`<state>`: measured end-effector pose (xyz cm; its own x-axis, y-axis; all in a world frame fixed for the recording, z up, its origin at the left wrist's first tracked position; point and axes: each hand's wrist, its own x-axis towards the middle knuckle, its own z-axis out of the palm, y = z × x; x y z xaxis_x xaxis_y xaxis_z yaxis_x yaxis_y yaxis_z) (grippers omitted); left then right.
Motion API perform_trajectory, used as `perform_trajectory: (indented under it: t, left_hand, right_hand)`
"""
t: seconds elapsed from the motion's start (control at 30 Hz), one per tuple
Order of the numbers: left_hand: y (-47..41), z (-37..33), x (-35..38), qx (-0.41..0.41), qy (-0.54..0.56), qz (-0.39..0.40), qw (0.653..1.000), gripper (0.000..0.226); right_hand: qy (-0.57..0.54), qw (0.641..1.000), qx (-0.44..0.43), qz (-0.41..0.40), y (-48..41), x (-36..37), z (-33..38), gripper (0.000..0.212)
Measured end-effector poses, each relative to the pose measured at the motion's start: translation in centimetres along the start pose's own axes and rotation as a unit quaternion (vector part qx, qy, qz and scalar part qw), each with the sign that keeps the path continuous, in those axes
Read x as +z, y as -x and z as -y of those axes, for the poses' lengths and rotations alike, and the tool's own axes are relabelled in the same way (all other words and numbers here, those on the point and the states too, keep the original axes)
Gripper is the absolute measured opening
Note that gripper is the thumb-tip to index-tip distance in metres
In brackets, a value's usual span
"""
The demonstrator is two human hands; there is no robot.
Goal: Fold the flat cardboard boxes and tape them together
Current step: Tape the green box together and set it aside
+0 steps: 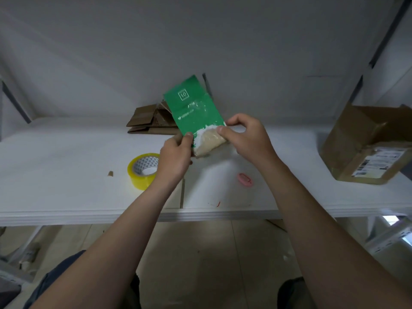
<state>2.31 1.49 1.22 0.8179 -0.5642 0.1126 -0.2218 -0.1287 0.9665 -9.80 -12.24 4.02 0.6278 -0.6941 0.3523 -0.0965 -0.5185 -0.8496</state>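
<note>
I hold a flat green cardboard box point(193, 108) upright above the white table point(66, 175). Its lower corner is torn, showing white and tan paper. My left hand point(176, 157) pinches the bottom left edge between thumb and fingers. My right hand point(247, 137) pinches the torn lower right corner. A roll of yellow tape point(142, 171) lies on the table just left of my left wrist. Behind the green box lies a pile of flat brown cardboard boxes point(147, 120).
An opened brown shipping box point(367, 143) with a label stands at the table's right end. A small pink object point(245, 179) lies on the table under my right forearm. A tiny cardboard scrap point(110, 173) lies left of the tape. A grey wall rises behind.
</note>
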Motion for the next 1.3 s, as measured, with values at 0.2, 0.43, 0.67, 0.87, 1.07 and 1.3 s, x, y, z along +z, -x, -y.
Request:
perform_trajectory:
  t: [0.2, 0.43, 0.67, 0.87, 1.07, 1.3]
  left_hand:
    - [-0.9, 0.4, -1.7, 0.08, 0.008, 0.017, 0.997, 0.039]
    - [0.3, 0.2, -1.5, -0.135, 0.024, 0.081, 0.987, 0.066]
    - [0.0, 0.2, -1.8, -0.136, -0.008, 0.095, 0.986, 0.045]
    - [0.3, 0.0, -2.0, 0.023, -0.135, 0.03, 0.99, 0.028]
    - [0.9, -3.7, 1.8, 0.084, -0.187, 0.076, 0.976, 0.039]
    - [0.8, -9.8, 12.2, 0.209, -0.286, 0.179, 0.918, 0.031]
  right_hand:
    - [0.008, 0.998, 0.01, 0.059, 0.6, -0.6, 0.1, 0.047]
    - [0.053, 0.975, 0.2, 0.085, 1.7, -0.4, -0.1, 0.072]
    - [0.079, 0.963, 0.223, 0.127, 1.5, 0.8, -1.7, 0.048]
    - [0.101, 0.969, 0.173, 0.144, 2.3, 0.4, 0.5, 0.018]
    - [0.292, 0.947, 0.111, 0.074, 2.4, -3.3, 1.5, 0.014]
    - [0.397, 0.905, 0.151, -0.015, 0.3, -13.8, -0.1, 0.009]
